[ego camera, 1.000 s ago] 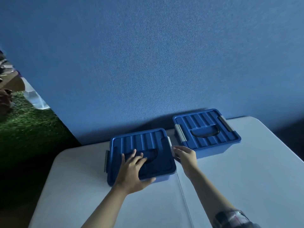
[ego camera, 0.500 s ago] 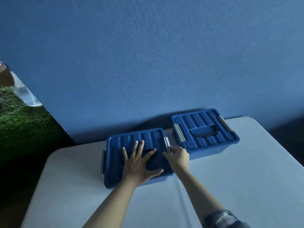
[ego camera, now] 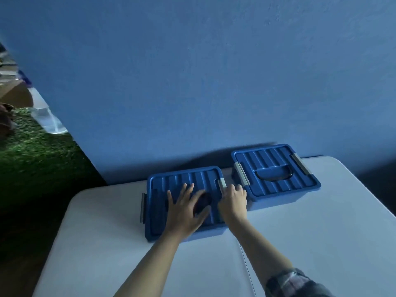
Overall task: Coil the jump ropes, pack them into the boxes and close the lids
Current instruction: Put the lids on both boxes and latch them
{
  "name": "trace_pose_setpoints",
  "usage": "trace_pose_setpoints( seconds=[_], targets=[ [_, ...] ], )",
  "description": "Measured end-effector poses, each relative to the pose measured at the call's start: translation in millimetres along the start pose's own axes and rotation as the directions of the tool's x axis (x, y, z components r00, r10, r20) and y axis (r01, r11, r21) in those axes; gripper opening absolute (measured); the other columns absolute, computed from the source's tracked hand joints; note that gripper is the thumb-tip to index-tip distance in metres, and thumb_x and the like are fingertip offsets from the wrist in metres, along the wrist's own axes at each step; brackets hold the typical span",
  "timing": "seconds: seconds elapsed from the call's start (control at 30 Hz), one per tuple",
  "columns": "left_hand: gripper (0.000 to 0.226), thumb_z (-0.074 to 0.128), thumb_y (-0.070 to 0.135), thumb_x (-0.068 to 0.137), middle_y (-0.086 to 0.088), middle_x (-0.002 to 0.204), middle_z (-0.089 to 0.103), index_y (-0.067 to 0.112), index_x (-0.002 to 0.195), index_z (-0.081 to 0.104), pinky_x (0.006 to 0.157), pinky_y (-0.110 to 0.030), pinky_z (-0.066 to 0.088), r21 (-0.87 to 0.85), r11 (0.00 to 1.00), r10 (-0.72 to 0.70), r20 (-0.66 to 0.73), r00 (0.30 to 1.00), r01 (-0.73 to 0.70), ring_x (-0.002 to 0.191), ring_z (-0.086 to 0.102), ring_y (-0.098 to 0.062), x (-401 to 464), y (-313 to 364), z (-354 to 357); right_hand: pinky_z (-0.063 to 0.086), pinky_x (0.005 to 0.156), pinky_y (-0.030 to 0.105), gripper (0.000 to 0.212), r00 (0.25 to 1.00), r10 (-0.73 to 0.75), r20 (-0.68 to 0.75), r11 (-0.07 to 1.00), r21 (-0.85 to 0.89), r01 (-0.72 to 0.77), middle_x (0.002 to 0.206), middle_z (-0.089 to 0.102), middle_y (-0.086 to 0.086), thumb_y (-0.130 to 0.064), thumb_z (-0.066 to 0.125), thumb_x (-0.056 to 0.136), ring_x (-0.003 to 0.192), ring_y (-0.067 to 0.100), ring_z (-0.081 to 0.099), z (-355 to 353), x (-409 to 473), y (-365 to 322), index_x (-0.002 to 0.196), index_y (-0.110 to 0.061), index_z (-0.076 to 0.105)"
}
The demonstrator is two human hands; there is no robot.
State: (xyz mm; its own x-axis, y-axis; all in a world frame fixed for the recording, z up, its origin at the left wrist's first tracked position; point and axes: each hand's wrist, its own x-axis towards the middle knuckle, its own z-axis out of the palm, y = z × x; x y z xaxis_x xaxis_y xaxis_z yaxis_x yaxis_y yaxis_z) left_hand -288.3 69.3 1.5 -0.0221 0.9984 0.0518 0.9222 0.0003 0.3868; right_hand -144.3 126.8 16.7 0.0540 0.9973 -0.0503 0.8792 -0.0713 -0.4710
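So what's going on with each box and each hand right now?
Near box: lid on, left hand pressing it flat.
Far box: lid on, both clips down, untouched.
Left hand: open, fingers spread on the near lid.
Right hand: fingers curled at the near box's right clip.

1. The left hand (ego camera: 186,207) is blurred and covers the handle of the near box lid (ego camera: 184,183).
2. The right hand (ego camera: 233,201) hides most of the right latch (ego camera: 222,182); its grip cannot be told.
3. Both boxes' contents are hidden.
4. The plaid sleeve (ego camera: 293,282) is cut by the bottom edge.
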Motion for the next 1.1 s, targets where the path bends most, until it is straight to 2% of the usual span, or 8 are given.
trace_pose_setpoints(
  seconds=[0.07, 0.13, 0.23, 0.33, 0.43, 0.63, 0.83, 1.1],
  targets=[
    [0.044, 0.041, 0.048, 0.091, 0.001, 0.135, 0.055, 0.023, 0.124, 0.056, 0.111, -0.063, 0.019, -0.142, 0.987, -0.116, -0.332, 0.936, 0.072, 0.127, 0.050, -0.020, -4, -13, -5, 0.042, 0.093, 0.040, 0.038, 0.984, -0.158, -0.079, 0.977, -0.157, 0.144, 0.121, 0.052, 0.010, -0.010, 0.060, 0.074, 0.111, 0.032, 0.050, 12, -10, -21, 0.111, -0.008, 0.055],
    [0.035, 0.046, 0.029, 0.087, -0.008, 0.116, 0.062, 0.010, 0.113, 0.060, 0.096, -0.056, 0.038, -0.246, 0.918, -0.396, -0.507, 0.765, 0.312, 0.110, 0.058, -0.029, -10, -33, -12, 0.044, 0.098, 0.045, 0.042, 0.911, -0.409, -0.055, 0.902, -0.177, 0.394, 0.125, 0.058, 0.009, -0.024, 0.061, 0.072, 0.117, 0.030, 0.054, 27, -23, -52, 0.112, -0.010, 0.060],
    [0.034, 0.046, 0.021, 0.094, -0.027, 0.114, 0.059, -0.003, 0.116, 0.057, 0.082, -0.045, 0.044, -0.537, 0.552, -0.797, -0.114, 0.594, 0.638, 0.105, 0.056, -0.043, -16, -62, -31, 0.010, 0.116, 0.049, 0.058, 0.792, -0.579, 0.195, 0.784, -0.135, 0.606, 0.155, 0.024, -0.001, -0.043, 0.027, 0.090, 0.144, 0.020, 0.020, 55, -36, -94, 0.142, -0.019, 0.037],
    [0.035, 0.044, 0.021, 0.100, -0.025, 0.087, 0.066, -0.003, 0.083, 0.064, 0.073, -0.039, 0.044, -0.703, 0.326, -0.745, 0.220, 0.629, 0.633, 0.088, 0.061, -0.039, -18, -85, -39, -0.007, 0.114, 0.048, 0.065, 0.756, -0.589, 0.286, 0.761, -0.118, 0.638, 0.158, 0.004, -0.007, -0.055, 0.009, 0.089, 0.147, 0.021, 0.002, 76, -42, -110, 0.148, -0.030, 0.018],
    [0.040, 0.052, 0.019, 0.097, -0.008, 0.062, 0.057, 0.012, 0.058, 0.056, 0.067, -0.034, 0.040, -0.751, 0.279, -0.728, 0.241, 0.642, 0.598, 0.073, 0.055, -0.026, -21, -97, -43, -0.010, 0.115, 0.045, 0.071, 0.752, -0.569, 0.331, 0.756, -0.149, 0.638, 0.157, -0.005, -0.012, -0.058, -0.005, 0.083, 0.146, 0.017, -0.006, 83, -42, -108, 0.149, -0.035, 0.009],
    [0.019, 0.061, 0.027, 0.091, -0.012, 0.080, 0.066, 0.013, 0.079, 0.065, 0.070, -0.038, 0.056, -0.772, 0.105, -0.693, 0.395, 0.602, 0.627, 0.077, 0.063, -0.029, -19, -103, -49, -0.015, 0.115, 0.041, 0.072, 0.756, -0.547, 0.360, 0.768, -0.144, 0.624, 0.156, -0.013, -0.015, -0.059, -0.009, 0.081, 0.145, 0.013, -0.014, 81, -43, -110, 0.148, -0.038, 0.000],
    [0.014, 0.056, 0.021, 0.095, -0.006, 0.071, 0.059, 0.016, 0.082, 0.059, 0.056, -0.028, 0.044, -0.827, -0.179, -0.628, 0.514, 0.585, 0.533, 0.063, 0.055, -0.022, -24, -107, -49, -0.015, 0.115, 0.040, 0.066, 0.760, -0.550, 0.345, 0.769, -0.146, 0.622, 0.155, -0.013, -0.015, -0.059, -0.001, 0.086, 0.145, 0.014, -0.014, 81, -43, -109, 0.148, -0.038, 0.001],
    [0.008, 0.055, 0.017, 0.096, -0.007, 0.071, 0.063, 0.014, 0.092, 0.061, 0.058, -0.029, 0.049, -0.770, -0.202, -0.504, 0.612, 0.610, 0.605, 0.065, 0.057, -0.020, -19, -120, -55, -0.015, 0.113, 0.039, 0.066, 0.754, -0.575, 0.317, 0.766, -0.115, 0.633, 0.157, -0.010, -0.013, -0.060, 0.011, 0.087, 0.145, 0.013, -0.011, 82, -41, -106, 0.149, -0.036, 0.011]
  ],
)
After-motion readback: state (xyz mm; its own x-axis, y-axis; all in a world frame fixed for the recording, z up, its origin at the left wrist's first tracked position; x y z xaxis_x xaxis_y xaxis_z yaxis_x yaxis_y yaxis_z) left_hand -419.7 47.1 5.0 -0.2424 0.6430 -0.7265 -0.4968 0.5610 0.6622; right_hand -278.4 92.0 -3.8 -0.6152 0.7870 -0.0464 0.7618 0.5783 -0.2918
